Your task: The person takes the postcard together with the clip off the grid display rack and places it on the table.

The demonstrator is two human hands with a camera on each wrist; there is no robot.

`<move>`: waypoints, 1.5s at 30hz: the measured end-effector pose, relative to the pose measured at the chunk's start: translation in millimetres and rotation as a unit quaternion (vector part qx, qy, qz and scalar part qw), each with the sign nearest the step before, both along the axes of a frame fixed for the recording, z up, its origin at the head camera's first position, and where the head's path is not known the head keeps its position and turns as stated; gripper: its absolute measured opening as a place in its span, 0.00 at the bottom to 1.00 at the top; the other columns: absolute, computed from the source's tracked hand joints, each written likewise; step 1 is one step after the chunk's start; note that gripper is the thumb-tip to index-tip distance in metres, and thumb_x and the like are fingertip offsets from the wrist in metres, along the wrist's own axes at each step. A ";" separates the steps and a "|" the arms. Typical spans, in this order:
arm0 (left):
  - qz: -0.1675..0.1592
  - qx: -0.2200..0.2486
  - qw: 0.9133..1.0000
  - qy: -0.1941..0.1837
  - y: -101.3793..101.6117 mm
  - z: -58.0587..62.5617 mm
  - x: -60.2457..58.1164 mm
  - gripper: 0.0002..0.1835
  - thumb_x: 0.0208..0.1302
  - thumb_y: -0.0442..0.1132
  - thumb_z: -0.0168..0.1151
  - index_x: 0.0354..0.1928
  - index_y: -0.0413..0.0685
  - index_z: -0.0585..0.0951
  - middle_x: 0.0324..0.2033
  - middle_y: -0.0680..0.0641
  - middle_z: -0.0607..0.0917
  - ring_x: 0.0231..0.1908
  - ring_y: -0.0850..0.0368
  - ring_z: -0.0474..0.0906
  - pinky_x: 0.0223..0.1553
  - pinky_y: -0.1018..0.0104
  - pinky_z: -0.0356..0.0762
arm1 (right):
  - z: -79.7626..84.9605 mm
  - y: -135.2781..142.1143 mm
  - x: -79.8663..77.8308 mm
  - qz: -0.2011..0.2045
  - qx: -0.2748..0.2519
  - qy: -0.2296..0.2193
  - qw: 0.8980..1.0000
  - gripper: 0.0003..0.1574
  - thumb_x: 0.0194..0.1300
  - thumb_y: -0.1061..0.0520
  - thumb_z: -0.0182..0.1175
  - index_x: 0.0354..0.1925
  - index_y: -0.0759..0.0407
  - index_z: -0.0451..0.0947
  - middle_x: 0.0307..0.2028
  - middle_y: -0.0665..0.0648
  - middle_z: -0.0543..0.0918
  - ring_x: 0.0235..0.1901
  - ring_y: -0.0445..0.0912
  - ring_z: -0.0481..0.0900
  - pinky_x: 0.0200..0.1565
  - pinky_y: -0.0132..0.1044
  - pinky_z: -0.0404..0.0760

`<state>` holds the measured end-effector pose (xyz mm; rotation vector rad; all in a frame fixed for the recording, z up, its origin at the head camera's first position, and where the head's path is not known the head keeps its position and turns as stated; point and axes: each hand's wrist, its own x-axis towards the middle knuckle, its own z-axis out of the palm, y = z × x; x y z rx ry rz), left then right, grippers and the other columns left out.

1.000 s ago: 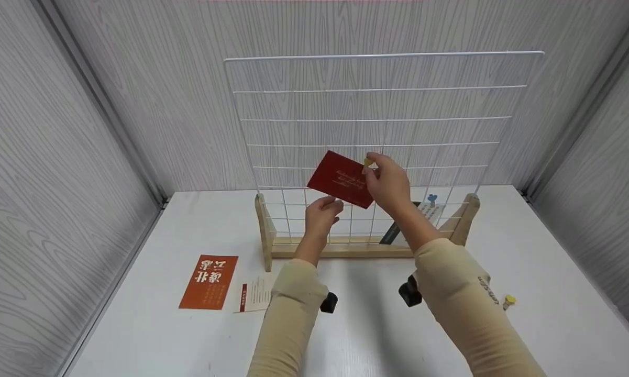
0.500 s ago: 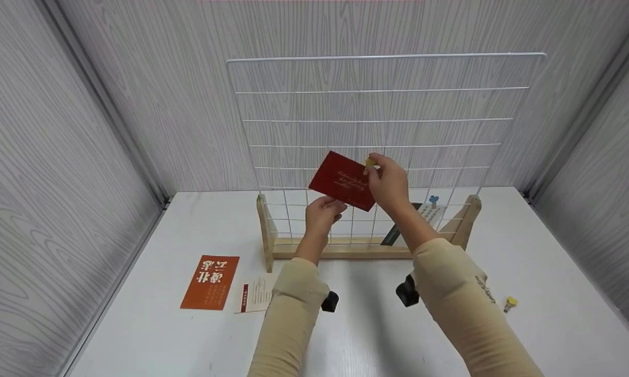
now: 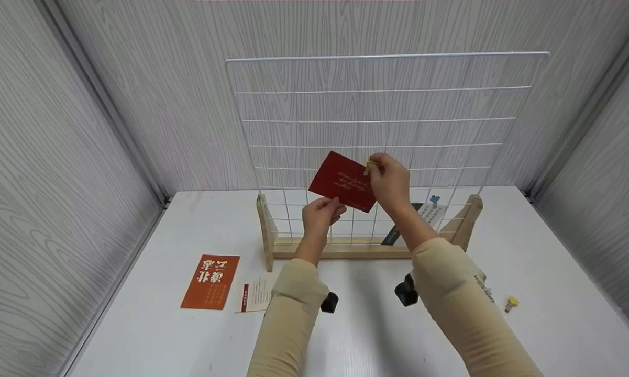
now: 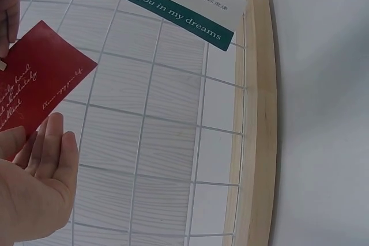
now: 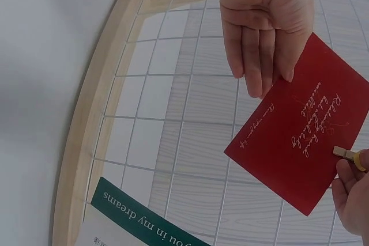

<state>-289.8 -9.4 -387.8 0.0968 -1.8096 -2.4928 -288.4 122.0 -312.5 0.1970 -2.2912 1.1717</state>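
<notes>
In front of the wire grid, a red card (image 3: 339, 177) with pale script is held tilted in the air. My left hand (image 3: 318, 214) pinches its lower edge, the thumb on the printed face and the fingers behind. At the card's right edge, my right hand (image 3: 393, 182) pinches a small wooden clothespin with a yellow top (image 3: 370, 165). The right wrist view has the clothespin's wooden tip (image 5: 342, 152) overlapping the card's edge. Behind both hands stands the white wire grid (image 3: 378, 120) in its wooden stand (image 3: 340, 253).
A green-and-white card (image 3: 429, 212) hangs on the grid's lower right under a blue-topped clip (image 3: 434, 199). On the white table lie an orange card (image 3: 209, 293), a cream card (image 3: 256, 295) at left, and another yellow-topped clip (image 3: 511, 303) at right.
Both hands stay almost in place. The card has shifted slightly right and down, and the left thumb now shows over its lower edge. The yellow-topped clothespin has turned slightly at the card's right edge.
</notes>
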 end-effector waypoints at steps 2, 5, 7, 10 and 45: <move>-0.002 0.006 1.000 -0.004 -0.3 0.2 0.2 0.08 0.56 0.34 0.57 0.29 0.33 0.76 0.26 0.41 0.82 0.29 0.55 0.80 0.32 0.66 0.76 | 0.5 -0.1 -0.3 -0.002 -0.007 -0.002 1.000 0.08 0.62 0.62 0.50 0.38 0.65 0.73 0.29 0.59 0.78 0.29 0.45 0.75 0.33 0.34 0.75; -0.007 0.016 1.000 -0.010 -0.5 -0.2 0.6 0.08 0.56 0.34 0.57 0.28 0.34 0.76 0.25 0.42 0.82 0.28 0.55 0.80 0.31 0.66 0.76 | 0.8 0.2 -0.3 -0.001 -0.017 -0.005 1.000 0.07 0.62 0.63 0.50 0.37 0.65 0.73 0.28 0.59 0.77 0.28 0.45 0.75 0.32 0.34 0.75; -0.010 0.022 1.000 -0.012 -0.5 -0.7 0.7 0.07 0.56 0.34 0.57 0.28 0.33 0.76 0.25 0.42 0.82 0.28 0.55 0.80 0.32 0.66 0.76 | 1.0 0.8 -0.4 -0.001 -0.019 -0.006 1.000 0.07 0.61 0.63 0.50 0.36 0.65 0.73 0.27 0.59 0.77 0.27 0.45 0.75 0.31 0.34 0.75; -0.012 0.025 1.000 -0.007 -0.5 -0.9 1.3 0.07 0.56 0.33 0.57 0.28 0.33 0.76 0.24 0.42 0.82 0.28 0.55 0.80 0.35 0.62 0.75 | 2.0 1.8 0.3 -0.004 -0.012 -0.008 1.000 0.06 0.61 0.63 0.51 0.36 0.65 0.72 0.27 0.58 0.77 0.27 0.45 0.75 0.30 0.34 0.75; -0.035 0.008 0.999 0.034 -9.9 -5.3 7.4 0.07 0.56 0.31 0.56 0.29 0.31 0.77 0.26 0.41 0.81 0.29 0.54 0.80 0.36 0.64 0.75 | -0.6 6.4 -0.8 -0.036 0.028 0.082 0.996 0.04 0.55 0.67 0.56 0.28 0.66 0.78 0.26 0.58 0.80 0.26 0.45 0.77 0.29 0.35 0.76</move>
